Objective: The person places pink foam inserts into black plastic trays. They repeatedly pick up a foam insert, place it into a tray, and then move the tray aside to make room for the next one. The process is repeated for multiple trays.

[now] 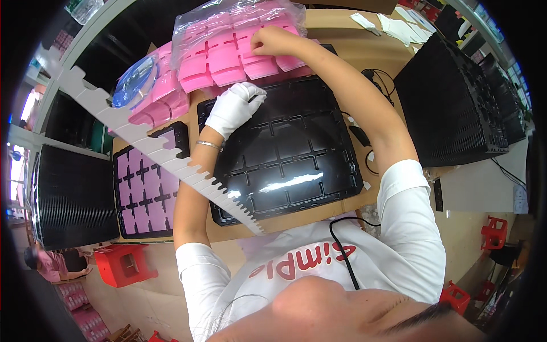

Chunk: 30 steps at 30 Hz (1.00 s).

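Observation:
My left hand (235, 106), in a white glove, is over the upper left part of a black plastic tray (279, 196) with shallow square compartments. Its fingers are curled in with the thumb against them; anything between them is hidden. Beyond the tray lies a stack of pink pads (208, 67) in rows, partly covered by a clear plastic bag (191, 25). My bare right hand (276, 43) rests on these pads with bent fingers, its fingertips pressed together on the pink surface. Whether it pinches a pad I cannot tell.
A second black tray with pink squares (134, 171) lies left. Tall stacks of black trays stand on the left (74, 194) and right (450, 102). A blue roll (137, 82) sits by the pads. A pale toothed strip (154, 148) crosses the view. Red stools (117, 265) stand below.

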Each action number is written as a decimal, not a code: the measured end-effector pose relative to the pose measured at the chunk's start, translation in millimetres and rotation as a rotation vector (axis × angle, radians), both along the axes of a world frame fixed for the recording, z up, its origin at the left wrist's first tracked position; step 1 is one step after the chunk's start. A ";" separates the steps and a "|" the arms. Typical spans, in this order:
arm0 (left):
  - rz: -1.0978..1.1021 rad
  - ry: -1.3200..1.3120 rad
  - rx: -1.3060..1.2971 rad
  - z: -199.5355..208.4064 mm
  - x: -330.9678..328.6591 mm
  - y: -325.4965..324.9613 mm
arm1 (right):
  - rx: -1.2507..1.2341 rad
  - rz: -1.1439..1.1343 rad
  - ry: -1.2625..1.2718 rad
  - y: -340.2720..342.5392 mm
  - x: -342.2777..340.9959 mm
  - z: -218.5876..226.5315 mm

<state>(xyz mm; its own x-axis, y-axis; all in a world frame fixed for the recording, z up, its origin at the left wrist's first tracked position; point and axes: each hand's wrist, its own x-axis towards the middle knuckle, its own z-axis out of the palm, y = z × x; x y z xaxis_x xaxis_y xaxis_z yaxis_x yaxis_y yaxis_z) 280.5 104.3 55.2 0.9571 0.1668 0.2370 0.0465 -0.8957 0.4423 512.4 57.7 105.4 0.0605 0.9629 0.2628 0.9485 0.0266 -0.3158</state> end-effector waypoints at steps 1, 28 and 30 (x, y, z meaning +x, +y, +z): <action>-0.006 -0.128 0.169 3.2 2.3 -2.4 | 0.003 -0.043 0.024 1.2 0.2 -0.1; 0.225 -0.221 -0.393 -51.8 -130.6 64.6 | 0.273 -0.475 1.457 -179.3 -80.7 -65.9; 0.295 -0.103 0.047 -45.4 -145.5 45.5 | 0.307 -0.485 1.377 -203.7 -96.3 -71.5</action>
<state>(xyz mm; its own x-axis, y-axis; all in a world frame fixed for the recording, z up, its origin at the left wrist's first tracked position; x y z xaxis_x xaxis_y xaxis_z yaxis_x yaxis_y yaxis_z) 135.0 149.7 9.8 0.8397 0.4203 0.3438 0.2647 -0.8697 0.4166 416.1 -146.0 33.9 0.7136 0.6957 -0.0816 -0.1459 0.0338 -0.9887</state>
